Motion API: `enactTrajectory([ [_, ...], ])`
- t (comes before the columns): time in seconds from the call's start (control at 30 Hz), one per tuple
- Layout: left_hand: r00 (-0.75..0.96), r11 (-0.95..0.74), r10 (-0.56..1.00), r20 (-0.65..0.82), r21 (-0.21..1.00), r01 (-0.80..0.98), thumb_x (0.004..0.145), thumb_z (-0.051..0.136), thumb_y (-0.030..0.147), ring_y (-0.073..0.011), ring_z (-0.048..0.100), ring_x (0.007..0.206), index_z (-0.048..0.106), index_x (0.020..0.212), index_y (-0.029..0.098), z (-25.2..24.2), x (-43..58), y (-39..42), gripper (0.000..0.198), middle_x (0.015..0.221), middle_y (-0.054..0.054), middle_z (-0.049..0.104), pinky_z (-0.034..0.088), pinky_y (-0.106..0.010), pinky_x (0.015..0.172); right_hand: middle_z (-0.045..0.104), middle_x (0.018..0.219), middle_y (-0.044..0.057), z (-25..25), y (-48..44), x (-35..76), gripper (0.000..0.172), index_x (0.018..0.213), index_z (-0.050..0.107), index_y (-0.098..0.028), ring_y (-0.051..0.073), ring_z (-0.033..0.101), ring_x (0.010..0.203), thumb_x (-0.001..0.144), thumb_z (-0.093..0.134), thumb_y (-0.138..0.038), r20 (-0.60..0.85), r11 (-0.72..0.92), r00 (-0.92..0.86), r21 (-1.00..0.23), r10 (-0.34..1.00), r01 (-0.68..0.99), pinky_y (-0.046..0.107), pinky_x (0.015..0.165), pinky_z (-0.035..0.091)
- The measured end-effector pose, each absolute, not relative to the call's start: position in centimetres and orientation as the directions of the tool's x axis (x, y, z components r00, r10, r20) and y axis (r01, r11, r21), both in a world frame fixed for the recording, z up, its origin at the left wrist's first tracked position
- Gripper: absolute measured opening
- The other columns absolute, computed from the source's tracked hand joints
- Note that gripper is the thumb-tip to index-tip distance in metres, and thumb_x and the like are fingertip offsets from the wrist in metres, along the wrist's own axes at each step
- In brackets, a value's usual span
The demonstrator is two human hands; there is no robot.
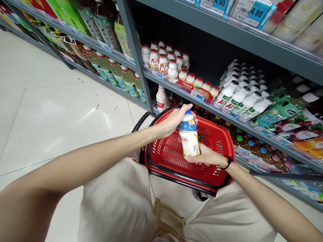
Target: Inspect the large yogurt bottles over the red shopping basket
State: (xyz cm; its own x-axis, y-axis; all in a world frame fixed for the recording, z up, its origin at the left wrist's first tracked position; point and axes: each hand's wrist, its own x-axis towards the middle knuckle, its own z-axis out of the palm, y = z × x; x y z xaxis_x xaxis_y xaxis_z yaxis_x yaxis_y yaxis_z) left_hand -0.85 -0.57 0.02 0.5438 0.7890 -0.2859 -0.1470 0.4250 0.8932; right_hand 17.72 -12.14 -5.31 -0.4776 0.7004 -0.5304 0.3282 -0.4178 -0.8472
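A white plastic drink bottle point(189, 139) with a blue upper label, red lettering and a blue cap is held tilted over the red shopping basket point(174, 155). My left hand point(175, 120) is closed around its top, with the thumb near the cap and the fingers partly hidden behind. At the bottle's base, my right hand point(207, 155) grips it from below, a black band on the wrist. The basket stands between my knees and the shelves; a small bottle-like object point(201, 137) shows inside it, partly hidden.
Shelves ahead carry small red-capped bottles point(163, 64), a pack of small yogurt drinks point(195, 84), white black-capped bottles point(230, 90) and larger drinks at left. The basket's black handle point(140, 121) leans left. A pale stool point(168, 215) stands beneath me on the tiled floor point(63, 111).
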Motion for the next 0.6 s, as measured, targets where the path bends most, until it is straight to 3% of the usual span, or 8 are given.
enactTrajectory([
  [0.6,0.536,0.419,0.792,-0.292,0.899,-0.130,0.088,0.062,0.065,-0.0213,0.071,0.075,0.070,0.085,0.015,-0.34,-0.85,-0.48,0.051,0.091,-0.013,0.078,0.058,-0.036,0.078,0.071,0.090,0.005,-5.45,-12.22,17.89,0.059,0.118,0.067,-0.017,0.015,0.060,0.066,0.077,0.089,-0.054,-0.545,-0.417,-0.460,-0.836,0.701,0.357,0.029,0.059,0.056],
])
